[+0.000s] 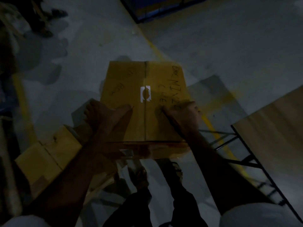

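the cardboard box (pixel 131 82) is up off the floor (pixel 98 46), carried in front of the body at about waist level, with the person's own sandalled feet (pixel 139 176) visible below its near edge. it is held flat, sealed top upward, so the taped seam, the white label (pixel 145 95) and the handwritten marker text all face the camera. keeping it level like this probably stops the contents from shifting while it is carried.

the left hand (pixel 105 115) takes the box's near left side: its thumb lies across the top and its fingers (pixel 88 110) curl down round the left edge, grasping the box. the right hand (pixel 182 113) mirrors it on the near right side, knuckles up and fingers bent over the top towards the right edge, also grasping the box, though blur and dim light hide the fingertips. the box therefore sits between the two hands, and most of it reaches out beyond them to the far side. both grips are close to the body, which likely keeps the load easier to bear.

a second box (pixel 47 154) lies low at near left. on the right stands a worktop (pixel 275 128) on a dark metal frame (pixel 246 161). a yellow line (pixel 157 49) crosses the grey floor beyond.
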